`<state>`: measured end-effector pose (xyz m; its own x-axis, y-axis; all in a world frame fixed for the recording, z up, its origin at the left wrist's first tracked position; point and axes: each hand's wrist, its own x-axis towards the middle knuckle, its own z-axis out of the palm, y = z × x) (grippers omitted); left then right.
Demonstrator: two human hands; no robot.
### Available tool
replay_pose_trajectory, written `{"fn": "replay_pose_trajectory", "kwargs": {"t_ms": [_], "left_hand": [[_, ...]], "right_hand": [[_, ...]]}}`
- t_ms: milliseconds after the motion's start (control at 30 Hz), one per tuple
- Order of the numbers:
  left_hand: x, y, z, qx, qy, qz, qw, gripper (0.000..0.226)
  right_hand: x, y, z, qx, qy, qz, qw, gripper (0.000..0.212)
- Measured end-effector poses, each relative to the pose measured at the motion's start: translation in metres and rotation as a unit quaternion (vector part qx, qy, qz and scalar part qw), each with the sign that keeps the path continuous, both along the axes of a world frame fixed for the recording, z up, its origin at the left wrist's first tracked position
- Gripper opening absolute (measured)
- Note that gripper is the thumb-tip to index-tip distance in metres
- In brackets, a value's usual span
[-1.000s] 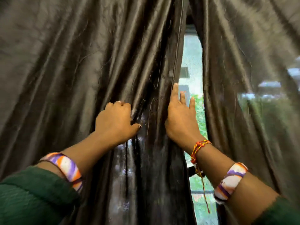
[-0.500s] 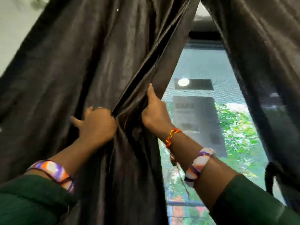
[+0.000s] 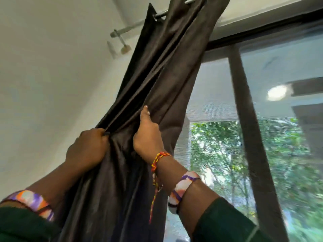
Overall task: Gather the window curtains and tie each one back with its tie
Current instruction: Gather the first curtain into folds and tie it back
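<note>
A dark brown curtain (image 3: pixel 162 81) hangs from a metal rod (image 3: pixel 132 27) and is bunched into a narrow bundle at the window's left side. My left hand (image 3: pixel 87 147) grips the bundle's left folds at mid height. My right hand (image 3: pixel 148 135) holds the right folds, thumb pointing up along the fabric and fingers hidden behind it. The hands are close together with cloth pinched between them. No tie is in view. The second curtain is out of frame.
A white wall (image 3: pixel 52 84) fills the left. The rod's bracket (image 3: pixel 125 48) is fixed to it. To the right stands a dark-framed window (image 3: pixel 248 119) with a mesh screen, trees outside and a ceiling light's reflection (image 3: pixel 277 92).
Both hands have swept the curtain leftward and squeezed it into a tight bundle. The view has tilted up and left, showing wall, rod and much more window. The right curtain has left the frame.
</note>
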<state>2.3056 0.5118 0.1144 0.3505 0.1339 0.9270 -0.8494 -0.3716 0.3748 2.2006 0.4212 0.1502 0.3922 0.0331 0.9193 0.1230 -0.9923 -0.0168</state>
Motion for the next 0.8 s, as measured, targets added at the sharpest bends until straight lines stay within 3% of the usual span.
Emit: {"fn": "replay_pose_trajectory", "kwargs": {"t_ms": [100,167,233,300,367,433,500,567,667,800], "left_hand": [[0.023,0.015,-0.009,0.024,0.027,0.023,0.999,0.031],[0.026,0.019,-0.013,0.067,-0.002,0.033,0.997,0.046],[0.025,0.017,-0.013,0.177,-0.068,0.000,0.982,0.074],[0.018,0.012,-0.011,0.285,-0.127,0.003,0.950,0.089],[0.014,0.013,-0.003,0.252,-0.183,-0.040,0.950,0.057],[0.015,0.012,0.008,0.097,-0.222,-0.080,0.967,0.028],[0.021,0.010,0.022,-0.084,-0.159,-0.099,0.979,0.032],[0.033,0.007,0.035,-0.148,0.012,-0.161,0.976,0.038],[0.049,-0.006,0.039,-0.036,0.153,-0.181,0.971,0.066],[0.065,-0.027,0.043,0.045,0.150,-0.173,0.972,0.068]], "right_hand": [[0.022,0.012,-0.006,-0.007,0.030,0.025,0.999,0.074],[0.031,0.013,-0.010,0.006,0.029,0.036,0.999,0.070],[0.036,0.013,-0.009,0.054,0.001,0.049,0.997,0.061],[0.039,0.012,-0.004,0.123,-0.021,0.066,0.990,0.072],[0.038,0.008,0.004,0.182,-0.035,0.090,0.979,0.089],[0.034,0.000,0.009,0.200,-0.046,0.076,0.976,0.101],[0.030,-0.010,0.009,0.189,-0.045,0.031,0.980,0.101],[0.026,-0.021,0.006,0.174,-0.038,-0.016,0.984,0.093],[0.020,-0.034,0.002,0.162,-0.052,-0.070,0.983,0.088],[0.013,-0.044,-0.005,0.142,-0.072,-0.128,0.979,0.087]]}}
